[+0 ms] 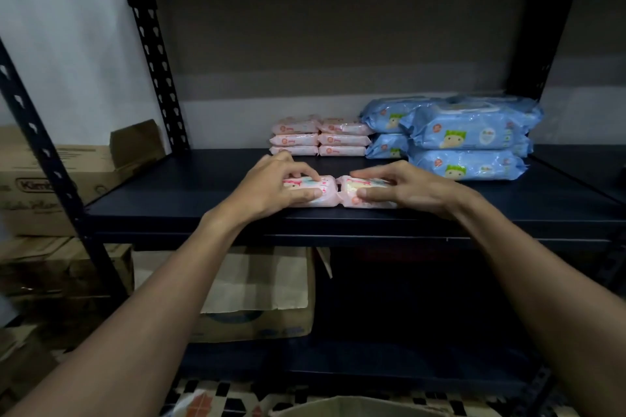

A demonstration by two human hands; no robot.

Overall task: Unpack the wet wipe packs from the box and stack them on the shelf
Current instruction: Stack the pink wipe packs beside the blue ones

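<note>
Two small pink wet wipe packs lie end to end near the front edge of the dark shelf. My left hand grips the left pink pack, thumb in front and fingers over its top. My right hand grips the right pink pack the same way. Both packs rest on the shelf board. Behind them stand two short stacks of pink packs, three high each. To their right lie larger blue wipe packs in stacks.
An open cardboard box sits on the lower shelf below my hands. More cardboard boxes stand to the left beyond the perforated black upright. The rim of another box shows at the bottom edge.
</note>
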